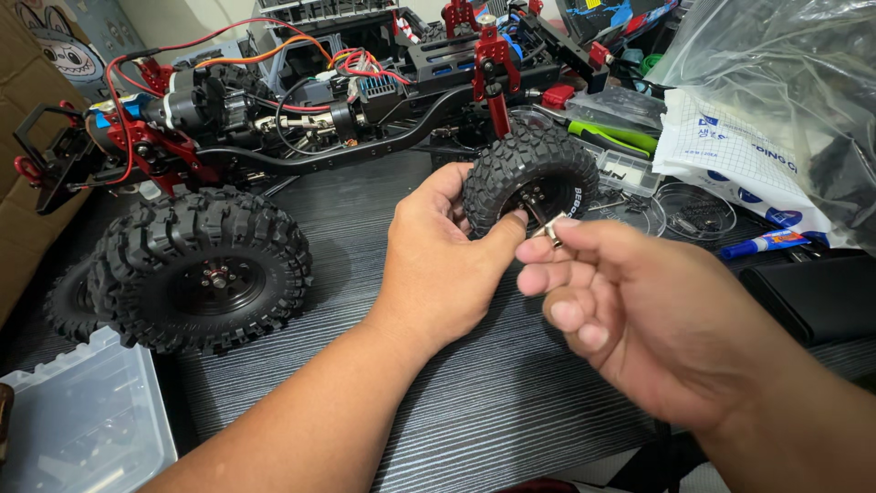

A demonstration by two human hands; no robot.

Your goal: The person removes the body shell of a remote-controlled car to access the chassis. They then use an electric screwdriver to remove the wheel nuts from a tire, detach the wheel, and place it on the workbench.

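Note:
A model crawler truck chassis with red and black parts and loose wires stretches across the dark table. My left hand grips the knobby front tyre, thumb pressed near its black hub. My right hand pinches a small silver metal part between thumb and forefinger, just in front of that wheel's hub. Two more knobby tyres sit at the left, under the rear of the chassis.
A clear plastic parts box sits at the bottom left. Behind the front wheel lie a small clear screw case, round clear dishes, a green-handled tool, a blue-capped tube, plastic bags and a black case.

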